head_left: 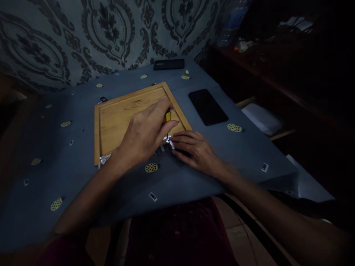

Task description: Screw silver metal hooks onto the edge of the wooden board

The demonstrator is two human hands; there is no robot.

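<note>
A wooden panel with a raised frame (130, 114) lies on the cloth-covered table. My left hand (146, 129) is closed around a screwdriver (168, 116) with a yellow and black handle, held upright over the panel's near right corner. Under its tip is a metal hinge (167, 139) on the panel's near edge. My right hand (195, 149) reaches in from the right, its fingers and thumb closed about the hinge's arm. At the near left corner sits a second metal hinge (103, 159), partly hidden by my left forearm.
A black phone (208, 106) lies right of the panel; another dark phone or case (169, 64) is at the back by the patterned wall covering (111, 33). A small black object (103, 99) rests beyond the panel's far left edge. A plastic bottle (233, 22) stands at the back right.
</note>
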